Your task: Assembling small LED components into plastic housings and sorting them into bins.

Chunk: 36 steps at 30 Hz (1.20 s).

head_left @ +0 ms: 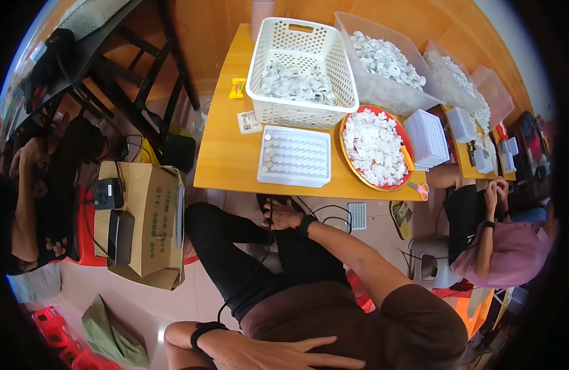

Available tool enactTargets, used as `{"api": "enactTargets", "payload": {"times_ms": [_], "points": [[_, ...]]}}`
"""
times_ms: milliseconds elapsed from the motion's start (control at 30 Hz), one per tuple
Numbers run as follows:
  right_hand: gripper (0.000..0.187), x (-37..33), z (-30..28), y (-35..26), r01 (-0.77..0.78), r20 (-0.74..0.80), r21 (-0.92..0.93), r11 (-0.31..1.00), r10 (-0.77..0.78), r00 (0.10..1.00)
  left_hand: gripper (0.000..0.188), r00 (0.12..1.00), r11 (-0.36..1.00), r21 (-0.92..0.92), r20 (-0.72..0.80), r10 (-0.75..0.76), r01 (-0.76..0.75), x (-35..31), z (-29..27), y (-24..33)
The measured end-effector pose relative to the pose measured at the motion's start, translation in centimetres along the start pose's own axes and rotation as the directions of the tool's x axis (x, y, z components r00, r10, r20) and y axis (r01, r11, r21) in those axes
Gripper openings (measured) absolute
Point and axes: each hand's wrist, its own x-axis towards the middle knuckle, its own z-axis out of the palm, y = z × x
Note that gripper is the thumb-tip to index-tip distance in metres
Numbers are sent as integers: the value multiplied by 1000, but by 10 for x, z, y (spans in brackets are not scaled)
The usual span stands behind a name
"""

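My left hand point(278, 354) lies across the front of my brown shirt, its fingers stretched and apart, holding nothing. Lower on my lap, my right hand point(283, 216) rests by my knees with the fingers somewhat spread; a thin black cable point(255, 269) runs up close to it. Both wrists wear black bands. Nearest beyond my right hand, on the table, is a white slotted tray point(326, 161) with several small round pieces along its left side. A red round tray point(345, 148) heaped with white pieces stands right of it.
On the wooden table point(220, 161) stand a white perforated basket point(297, 114), a clear bin point(389, 92) of white parts, stacked white trays point(427, 139) and pink-handled scissors point(423, 190). A cardboard box point(158, 222) is at left. A person in pink point(503, 256) sits at right.
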Motion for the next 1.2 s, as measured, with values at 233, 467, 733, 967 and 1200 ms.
{"api": "enactTargets", "payload": {"times_ms": [233, 467, 733, 967, 1200], "points": [[52, -3, -22, -17, -95, 169, 43, 995, 86, 982, 39, 913, 956, 63, -321, -251, 285, -53, -1, -13], [68, -5, -14, -8, -139, 40, 41, 989, 137, 990, 22, -64, 439, -64, -998, -14, 896, -104, -45, 0], [69, -7, -25, -6, -81, -57, 16, 997, 82, 995, 28, 27, 234, 64, -988, 155, 970, -141, -225, -14], [59, -15, -28, -5, 38, -132, 205, 978, -11, 991, 34, 34, -164, -1, -977, 211, 986, -125, -322, -66], [67, -6, 14, 27, 73, -191, 211, 975, -32, 981, 33, 70, -245, 44, -993, 98, 969, -137, -354, -95]]}}
